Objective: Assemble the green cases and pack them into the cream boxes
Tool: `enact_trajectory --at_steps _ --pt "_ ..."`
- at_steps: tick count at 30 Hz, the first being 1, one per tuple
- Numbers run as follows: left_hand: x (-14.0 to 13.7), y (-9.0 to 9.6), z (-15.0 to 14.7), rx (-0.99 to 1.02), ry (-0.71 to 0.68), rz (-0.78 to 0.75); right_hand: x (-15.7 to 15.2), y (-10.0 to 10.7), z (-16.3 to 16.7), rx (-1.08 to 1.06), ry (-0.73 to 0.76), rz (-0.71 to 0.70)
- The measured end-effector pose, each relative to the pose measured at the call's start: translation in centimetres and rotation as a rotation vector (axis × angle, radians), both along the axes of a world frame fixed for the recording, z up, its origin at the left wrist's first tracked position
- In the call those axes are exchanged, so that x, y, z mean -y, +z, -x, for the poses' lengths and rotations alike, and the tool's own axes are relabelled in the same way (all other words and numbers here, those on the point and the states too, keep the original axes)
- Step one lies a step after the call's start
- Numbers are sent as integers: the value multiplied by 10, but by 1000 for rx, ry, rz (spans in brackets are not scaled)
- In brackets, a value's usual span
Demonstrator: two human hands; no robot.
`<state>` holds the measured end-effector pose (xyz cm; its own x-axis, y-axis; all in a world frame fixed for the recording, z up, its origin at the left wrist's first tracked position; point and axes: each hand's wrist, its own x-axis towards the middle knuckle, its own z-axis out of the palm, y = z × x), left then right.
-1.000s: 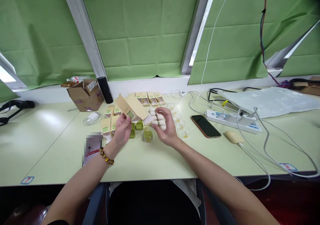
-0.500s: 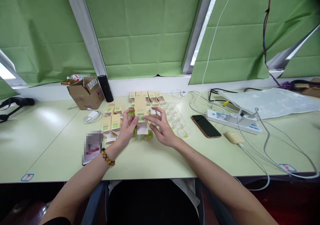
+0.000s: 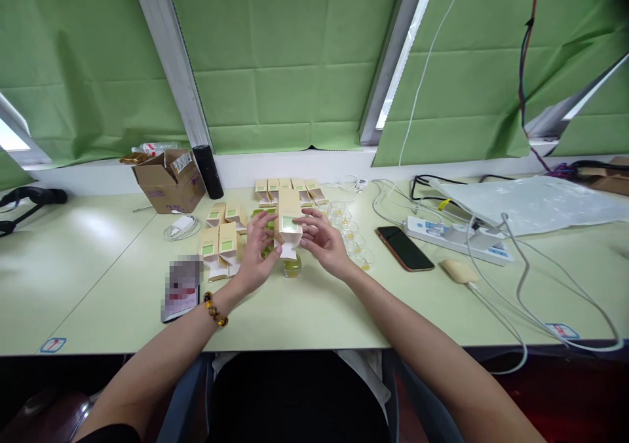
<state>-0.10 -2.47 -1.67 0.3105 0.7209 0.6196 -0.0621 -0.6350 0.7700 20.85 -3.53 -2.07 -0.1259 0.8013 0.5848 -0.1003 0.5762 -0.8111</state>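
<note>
Between my two hands is a small tan carton (image 3: 289, 202) with a green label window, its white lower flaps hanging loose. My left hand (image 3: 258, 253) is at its left side, thumb against the bottom flap and fingers curved. My right hand (image 3: 324, 243) grips its right edge with the fingertips. Just below the carton sits a clear cup with green contents (image 3: 292, 267). More green cups are partly hidden behind my left hand. To the right of my right hand stand clear cups with yellow contents (image 3: 362, 258).
Similar cartons stand at left (image 3: 227, 240) and in a back row (image 3: 272, 186). A phone (image 3: 405, 249), a power strip (image 3: 459, 238), a beige mouse-like device (image 3: 460, 270) and loose cables lie to the right. Leftward are a blurred-screen device (image 3: 181, 292), a charger (image 3: 183, 225) and a cardboard box (image 3: 171, 184).
The carton has shifted slightly right and turned, going from flat-looking to opened out with its side showing. My left fingers have spread, and my right fingers have moved to its right edge.
</note>
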Motion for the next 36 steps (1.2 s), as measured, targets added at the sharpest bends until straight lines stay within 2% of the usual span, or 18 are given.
enact_trajectory --at_steps 8,18,22,29,31,36 --pt "-3 -4 -2 -45 137 -14 2 -3 4 17 1 54" --pt "-3 -8 -7 -14 210 -16 4 -6 11 -11 -65 81" --pt "-3 -9 -5 -11 157 23 3 -7 13 -22 -120 100" --pt "-3 -8 4 -67 -144 55 4 0 11 -81 -173 108" --pt "-3 -8 4 -104 -156 41 4 0 10 -67 -192 92" --pt "-3 -13 -1 -69 -72 33 5 -3 12 24 -231 44"
